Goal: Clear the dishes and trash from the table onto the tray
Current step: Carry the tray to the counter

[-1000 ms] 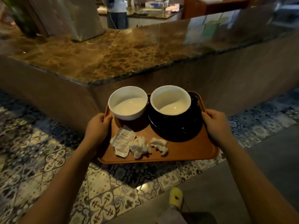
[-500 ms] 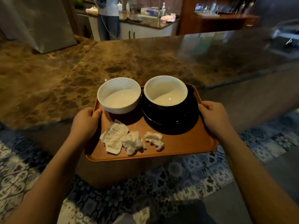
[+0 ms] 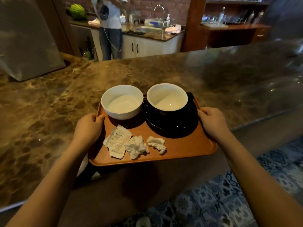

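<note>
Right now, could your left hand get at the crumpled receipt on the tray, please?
Probably yes, but not freely: the left hand is gripping the tray edge, with the receipt just beside it and nothing between. Letting go would leave only the right hand carrying the tray.

Faint printed lines showed on the crumpled paper slip (image 3: 118,141) lying on the tray (image 3: 188,145), lower left of centre in the frame, but too small and blurred to be read. No other text, brand or number legible anywhere.
</note>
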{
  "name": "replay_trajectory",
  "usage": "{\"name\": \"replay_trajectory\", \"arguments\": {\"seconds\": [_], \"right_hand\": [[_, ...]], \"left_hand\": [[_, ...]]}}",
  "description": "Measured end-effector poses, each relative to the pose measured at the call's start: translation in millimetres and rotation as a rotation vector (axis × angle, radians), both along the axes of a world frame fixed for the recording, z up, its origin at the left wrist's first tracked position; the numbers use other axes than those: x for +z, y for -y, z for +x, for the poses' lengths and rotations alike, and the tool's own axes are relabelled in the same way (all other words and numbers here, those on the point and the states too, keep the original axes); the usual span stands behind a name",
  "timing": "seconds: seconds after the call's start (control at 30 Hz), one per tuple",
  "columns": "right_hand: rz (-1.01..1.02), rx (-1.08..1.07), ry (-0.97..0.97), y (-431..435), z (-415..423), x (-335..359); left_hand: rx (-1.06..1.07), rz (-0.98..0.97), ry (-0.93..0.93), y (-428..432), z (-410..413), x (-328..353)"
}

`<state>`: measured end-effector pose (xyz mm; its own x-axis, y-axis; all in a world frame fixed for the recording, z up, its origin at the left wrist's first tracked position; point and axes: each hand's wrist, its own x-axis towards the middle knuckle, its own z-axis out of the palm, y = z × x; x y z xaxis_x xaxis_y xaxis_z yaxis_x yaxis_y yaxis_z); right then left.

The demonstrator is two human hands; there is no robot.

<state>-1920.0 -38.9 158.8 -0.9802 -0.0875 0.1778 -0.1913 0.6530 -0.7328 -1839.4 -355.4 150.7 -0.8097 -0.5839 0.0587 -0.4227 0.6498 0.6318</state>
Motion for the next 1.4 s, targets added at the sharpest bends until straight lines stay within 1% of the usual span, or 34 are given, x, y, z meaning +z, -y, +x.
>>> {"name": "replay_trajectory", "arguments": {"seconds": [0.17,0.27,0.4,0.5,0.6,0.73,0.83,0.97,1.03,1.27,1.4], "right_hand": [[0.056,0.005,0.058,23,-68,-7],[0.135,0.016,0.072,32,-100,-15],[0.247,0.068,0.038,38,-136,-22],[0.378,0.102,-0.025,42,-163,-23],[0.476,0.191,-0.085,47,-188,-21],[0.546,0.312,-0.178,60,-217,-20],[0.560,0.390,-0.208,72,-235,-22],[0.514,0.485,-0.279,86,-246,-24],[0.497,0.488,-0.306,92,-248,-25],[0.472,0.475,-0.364,112,-267,-23],[0.458,0.496,-0.335,125,-279,-21]], "left_hand": [[0.012,-0.076,0.047,21,-58,-5],[0.018,-0.154,0.115,27,-82,-7],[0.022,-0.258,0.185,34,-100,-10],[0.048,-0.341,0.220,33,-104,-13],[0.125,-0.387,0.240,27,-104,-15],[0.246,-0.423,0.336,17,-100,-15],[0.333,-0.420,0.393,12,-95,-15],[0.418,-0.455,0.434,11,-87,-17],[0.454,-0.463,0.442,11,-85,-18],[0.477,-0.463,0.485,25,-106,-12],[0.530,-0.465,0.529,30,-121,-11]]}}
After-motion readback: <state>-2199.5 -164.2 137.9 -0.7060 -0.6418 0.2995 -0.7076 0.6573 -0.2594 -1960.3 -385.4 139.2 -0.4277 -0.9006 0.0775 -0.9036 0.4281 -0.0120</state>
